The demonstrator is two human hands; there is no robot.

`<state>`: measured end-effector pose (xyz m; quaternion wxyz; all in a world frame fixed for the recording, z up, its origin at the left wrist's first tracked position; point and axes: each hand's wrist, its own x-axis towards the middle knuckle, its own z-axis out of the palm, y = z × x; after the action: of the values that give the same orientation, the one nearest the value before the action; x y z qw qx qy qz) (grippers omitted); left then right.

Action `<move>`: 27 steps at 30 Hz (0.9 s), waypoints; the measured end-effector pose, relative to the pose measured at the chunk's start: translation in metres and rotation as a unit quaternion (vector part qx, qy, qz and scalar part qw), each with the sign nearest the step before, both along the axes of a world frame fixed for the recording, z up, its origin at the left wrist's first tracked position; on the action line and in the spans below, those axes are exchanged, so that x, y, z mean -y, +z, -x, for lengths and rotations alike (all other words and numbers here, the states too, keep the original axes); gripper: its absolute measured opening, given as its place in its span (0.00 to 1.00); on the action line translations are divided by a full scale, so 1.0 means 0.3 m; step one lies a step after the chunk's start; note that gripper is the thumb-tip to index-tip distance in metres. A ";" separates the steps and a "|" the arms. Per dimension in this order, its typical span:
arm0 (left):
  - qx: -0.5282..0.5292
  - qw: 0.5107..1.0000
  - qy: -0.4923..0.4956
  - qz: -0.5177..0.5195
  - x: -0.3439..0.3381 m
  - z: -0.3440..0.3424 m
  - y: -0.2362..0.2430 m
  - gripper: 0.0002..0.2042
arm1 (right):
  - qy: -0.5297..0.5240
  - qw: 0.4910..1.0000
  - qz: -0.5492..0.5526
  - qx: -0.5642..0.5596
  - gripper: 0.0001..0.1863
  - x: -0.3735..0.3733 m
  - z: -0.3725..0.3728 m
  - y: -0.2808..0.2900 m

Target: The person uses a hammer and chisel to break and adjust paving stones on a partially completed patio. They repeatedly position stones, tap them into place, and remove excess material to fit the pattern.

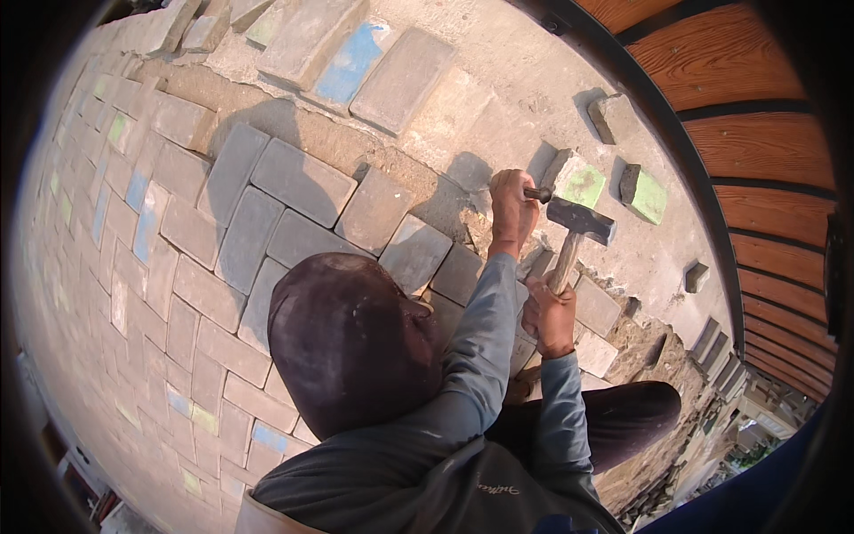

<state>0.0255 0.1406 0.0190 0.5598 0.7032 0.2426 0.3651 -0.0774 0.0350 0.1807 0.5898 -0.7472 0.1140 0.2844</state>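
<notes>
Neither my left hand nor my right hand is in view. Below me crouches a person in a dark hood (pixel 351 334) and grey-blue sleeves. One of that person's hands (pixel 514 209) is closed round a short dark metal rod (pixel 538 193), perhaps a chisel; its lower end is hidden. The person's other hand (pixel 548 316) grips the wooden handle of a hammer (pixel 582 222). The hammer's steel head is close to the rod's top; I cannot tell whether they touch. Beside the raised hand lies a paving block with a green patch (pixel 583 185).
Laid paving blocks (pixel 236 374) spread across the left. Loose blocks (pixel 405 80) lie at the top, another green-marked block (pixel 644 193) at the right. A wood-slatted panel in a dark frame (pixel 765 147) borders the right side. Broken ground (pixel 654 343) lies near the person's knee.
</notes>
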 end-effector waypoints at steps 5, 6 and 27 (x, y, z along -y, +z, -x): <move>-0.028 1.000 0.001 0.000 0.012 0.024 0.016 0.11 | -0.063 0.993 -0.093 0.039 0.10 0.216 0.023 -0.013; -0.029 0.999 0.013 -0.009 0.031 0.040 0.028 0.11 | -0.083 0.991 -0.073 0.070 0.10 0.213 0.018 0.028; -0.010 0.999 0.046 -0.016 -0.115 0.030 0.029 0.09 | 0.004 0.912 -0.072 0.404 0.18 -0.157 -0.111 0.221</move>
<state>0.0166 0.1749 0.0278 0.5285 0.7038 0.2744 0.3874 -0.0442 0.0821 0.2471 0.6367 -0.7540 -0.1583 -0.0320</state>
